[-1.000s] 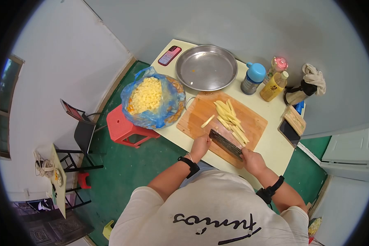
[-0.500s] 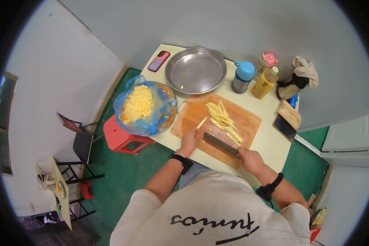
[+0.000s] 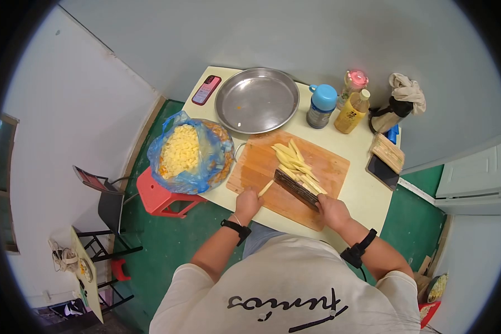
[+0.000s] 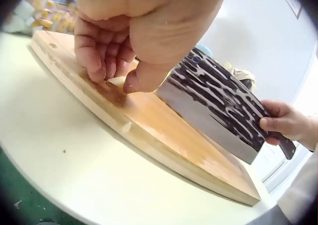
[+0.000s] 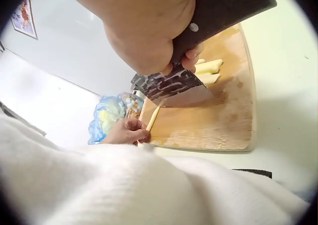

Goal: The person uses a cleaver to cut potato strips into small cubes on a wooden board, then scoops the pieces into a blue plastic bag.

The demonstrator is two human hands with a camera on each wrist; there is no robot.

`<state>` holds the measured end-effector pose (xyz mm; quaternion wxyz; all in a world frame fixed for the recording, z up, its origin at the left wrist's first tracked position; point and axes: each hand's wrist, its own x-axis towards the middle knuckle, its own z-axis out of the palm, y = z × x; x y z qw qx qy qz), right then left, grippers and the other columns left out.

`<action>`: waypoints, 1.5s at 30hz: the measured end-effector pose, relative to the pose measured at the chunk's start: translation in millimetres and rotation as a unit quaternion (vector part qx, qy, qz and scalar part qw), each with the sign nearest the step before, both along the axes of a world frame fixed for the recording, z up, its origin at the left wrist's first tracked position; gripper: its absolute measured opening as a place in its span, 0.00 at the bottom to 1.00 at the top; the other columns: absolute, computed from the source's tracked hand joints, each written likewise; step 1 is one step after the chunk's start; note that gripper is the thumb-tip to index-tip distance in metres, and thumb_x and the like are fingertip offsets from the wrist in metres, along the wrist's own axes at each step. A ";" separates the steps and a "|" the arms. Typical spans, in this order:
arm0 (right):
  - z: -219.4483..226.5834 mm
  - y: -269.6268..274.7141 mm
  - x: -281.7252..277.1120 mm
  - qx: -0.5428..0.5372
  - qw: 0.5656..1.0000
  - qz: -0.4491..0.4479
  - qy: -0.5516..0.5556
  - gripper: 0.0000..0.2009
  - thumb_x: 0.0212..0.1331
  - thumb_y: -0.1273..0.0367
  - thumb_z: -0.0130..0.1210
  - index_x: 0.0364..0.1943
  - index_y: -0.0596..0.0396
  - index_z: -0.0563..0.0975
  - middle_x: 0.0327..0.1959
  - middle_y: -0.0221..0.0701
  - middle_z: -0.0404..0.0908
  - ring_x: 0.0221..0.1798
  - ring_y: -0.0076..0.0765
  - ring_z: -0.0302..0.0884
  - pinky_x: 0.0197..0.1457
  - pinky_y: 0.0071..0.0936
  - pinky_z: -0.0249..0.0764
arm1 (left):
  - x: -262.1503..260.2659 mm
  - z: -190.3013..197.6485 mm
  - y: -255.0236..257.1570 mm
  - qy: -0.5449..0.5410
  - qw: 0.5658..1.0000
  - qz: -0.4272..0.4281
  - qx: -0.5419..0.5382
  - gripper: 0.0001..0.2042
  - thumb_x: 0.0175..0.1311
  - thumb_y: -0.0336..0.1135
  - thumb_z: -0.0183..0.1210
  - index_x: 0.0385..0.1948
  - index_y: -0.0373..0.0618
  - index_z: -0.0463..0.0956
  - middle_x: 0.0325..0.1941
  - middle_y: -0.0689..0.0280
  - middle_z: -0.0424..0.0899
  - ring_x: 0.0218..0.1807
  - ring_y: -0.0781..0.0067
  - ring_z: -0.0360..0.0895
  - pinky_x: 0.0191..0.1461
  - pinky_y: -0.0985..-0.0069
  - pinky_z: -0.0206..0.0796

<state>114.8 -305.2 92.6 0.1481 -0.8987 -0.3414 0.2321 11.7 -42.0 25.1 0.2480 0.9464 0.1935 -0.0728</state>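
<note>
Here the right hand (image 3: 331, 211) grips the handle of the cleaver (image 3: 296, 189), its blade standing on the cutting board (image 3: 323, 161). Just beside the blade, the left hand (image 3: 247, 201) pinches one potato stick (image 3: 266, 187) with curled fingers (image 4: 107, 61).

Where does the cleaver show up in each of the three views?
Head: cleaver at centre, on the cutting board.
Left wrist: right of centre, blade on the board.
Right wrist: top centre, handle in the right hand.
Shared landmark: the cutting board.
</note>
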 end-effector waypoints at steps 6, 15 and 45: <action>1.3 13.7 -1.8 -0.007 1.000 0.027 0.014 0.06 0.58 0.69 0.45 0.33 0.57 0.67 0.26 0.46 0.77 0.30 0.52 0.77 0.34 0.44 0.72 | -5.3 2.8 -11.7 -0.003 1.000 -0.002 0.000 0.09 0.46 0.32 0.58 0.27 0.36 0.72 0.30 0.51 0.76 0.33 0.50 0.77 0.36 0.61 0.71; -1.1 14.8 -9.4 0.023 0.999 0.044 -0.009 0.06 0.54 0.72 0.45 0.34 0.57 0.66 0.27 0.45 0.78 0.30 0.51 0.77 0.32 0.43 0.72 | -8.7 -10.4 -10.2 -0.035 0.999 0.011 -0.009 0.08 0.46 0.32 0.59 0.23 0.40 0.70 0.27 0.52 0.74 0.31 0.49 0.75 0.35 0.60 0.68; 2.7 17.5 -24.2 0.029 0.991 0.117 -0.063 0.08 0.48 0.76 0.46 0.35 0.58 0.67 0.30 0.42 0.74 0.32 0.49 0.77 0.33 0.40 0.73 | -9.1 -15.6 -18.2 -0.033 0.998 0.022 -0.053 0.10 0.47 0.29 0.58 0.32 0.37 0.73 0.32 0.49 0.77 0.36 0.49 0.76 0.40 0.60 0.70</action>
